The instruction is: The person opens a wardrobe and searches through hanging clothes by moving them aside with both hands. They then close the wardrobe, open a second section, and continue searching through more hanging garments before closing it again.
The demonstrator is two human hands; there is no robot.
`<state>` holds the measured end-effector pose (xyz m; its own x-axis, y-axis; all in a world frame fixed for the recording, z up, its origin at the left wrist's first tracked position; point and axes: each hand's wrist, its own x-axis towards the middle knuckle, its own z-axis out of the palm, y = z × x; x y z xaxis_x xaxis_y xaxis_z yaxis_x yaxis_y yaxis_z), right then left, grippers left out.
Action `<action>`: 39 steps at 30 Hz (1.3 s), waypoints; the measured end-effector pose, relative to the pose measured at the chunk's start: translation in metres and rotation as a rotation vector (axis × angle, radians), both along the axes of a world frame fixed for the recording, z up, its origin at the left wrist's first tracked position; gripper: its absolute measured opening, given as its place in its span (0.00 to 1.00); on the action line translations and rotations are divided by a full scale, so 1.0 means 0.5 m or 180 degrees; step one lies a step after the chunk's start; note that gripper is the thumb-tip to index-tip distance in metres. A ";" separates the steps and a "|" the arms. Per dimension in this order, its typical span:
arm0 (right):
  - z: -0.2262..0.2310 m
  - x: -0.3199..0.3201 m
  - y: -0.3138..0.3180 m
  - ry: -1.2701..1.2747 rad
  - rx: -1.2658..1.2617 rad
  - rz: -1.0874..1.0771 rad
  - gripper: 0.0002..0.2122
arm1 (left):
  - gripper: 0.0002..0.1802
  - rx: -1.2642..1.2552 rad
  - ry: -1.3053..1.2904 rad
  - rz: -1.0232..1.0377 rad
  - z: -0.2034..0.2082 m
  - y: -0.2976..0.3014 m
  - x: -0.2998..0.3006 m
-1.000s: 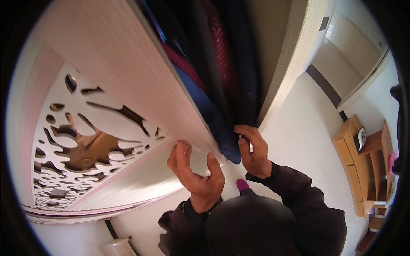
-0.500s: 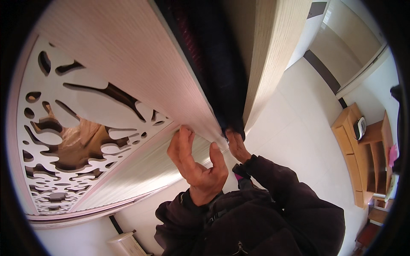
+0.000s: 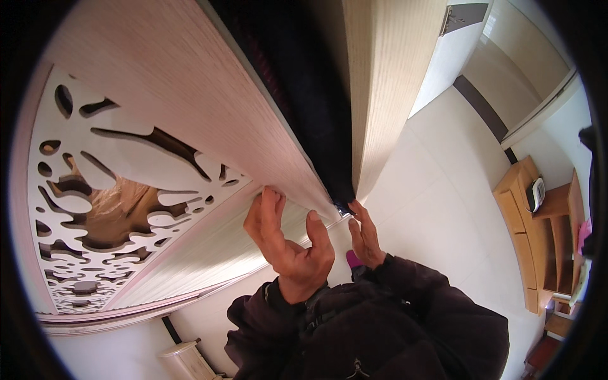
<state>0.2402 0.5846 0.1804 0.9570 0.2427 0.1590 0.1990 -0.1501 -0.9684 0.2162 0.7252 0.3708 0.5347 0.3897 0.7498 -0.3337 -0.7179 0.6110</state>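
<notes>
A pale wood-grain sliding door (image 3: 209, 107) stands at the left, with a white cut-out panel (image 3: 120, 161) set in it. Between its edge and a pale wooden side panel (image 3: 386, 69) is a narrow gap, filled with dark clothing (image 3: 310, 95). My left hand (image 3: 285, 247) is raised before the door, fingers bent and thumb apart, fingertips close to or touching its face; it holds nothing. My right hand (image 3: 365, 234) is beside the lower end of the gap, fingers stretched out, fingertips by the side panel's edge. Whether they touch it, I cannot tell.
Pale floor tiles (image 3: 437, 209) extend to the right. A wooden cabinet with open shelves (image 3: 532, 234) stands by the right wall, a black-and-white device (image 3: 536, 194) on top. At lower left is a cream-coloured object (image 3: 187, 362). My shoe (image 3: 354, 258) shows pink below my right hand.
My right hand has drawn out of the gap, away from the dark clothing, and come down toward me, its fingers now spread. The left hand has barely moved. The view has shifted slightly.
</notes>
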 end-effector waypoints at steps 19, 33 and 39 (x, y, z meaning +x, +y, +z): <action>0.084 -0.198 0.084 -0.1564 0.0006 0.1465 0.04 | 0.17 0.2515 0.2444 0.0170 -0.155 0.188 -0.205; 0.195 -0.721 0.511 -0.3017 0.0279 0.4335 0.18 | 0.07 0.2061 0.3333 0.1855 -0.294 0.402 -0.688; 0.195 -0.940 0.585 -0.3699 0.0690 0.4422 0.15 | 0.07 -0.0637 0.2915 0.2331 -0.249 0.553 -0.915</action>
<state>-0.2297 0.8770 0.2777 -0.5050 0.5625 0.6547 0.5661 0.7884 -0.2407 -0.2413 1.0020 0.2463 0.4411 0.8923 0.0958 0.7354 -0.4205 0.5314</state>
